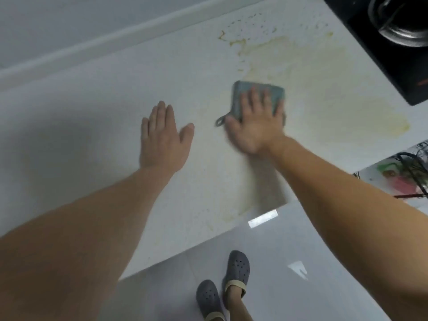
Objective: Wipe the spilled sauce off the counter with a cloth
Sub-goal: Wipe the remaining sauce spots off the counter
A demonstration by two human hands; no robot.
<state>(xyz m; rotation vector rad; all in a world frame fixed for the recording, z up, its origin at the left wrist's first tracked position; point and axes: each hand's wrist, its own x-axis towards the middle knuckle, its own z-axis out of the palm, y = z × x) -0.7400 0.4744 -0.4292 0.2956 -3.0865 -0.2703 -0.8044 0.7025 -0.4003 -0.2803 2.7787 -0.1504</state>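
Right now the person's right hand (256, 122) lies flat on a folded grey-green square cloth (261, 95) with a small hanging loop at its 8 o'clock corner, fingers straight and spread, pressing it onto the white speckled stone counter (92, 117). Cloth sits just right of frame centre, at the 7 o'clock edge of the spill. Hand is motion-blurred. Yellowish smeared sauce (324, 84) spreads from the cloth toward 2 o'clock, thin film over a wide patch, with darker droplets and a squiggly line at about 12 o'clock from the cloth; fainter streaks run down to the counter's front edge at 6 o'clock. Left hand (163, 137) rests palm down on the counter at 9 o'clock from the cloth, apart from it, fingers straight and together, thumb out, holding nothing. Black glass cooktop (398, 72) with a metal burner ring sits at the 1 o'clock corner. Glossy white tile floor (289, 251) below, with two feet in dark grey perforated clogs (237, 267) at 6 o'clock.
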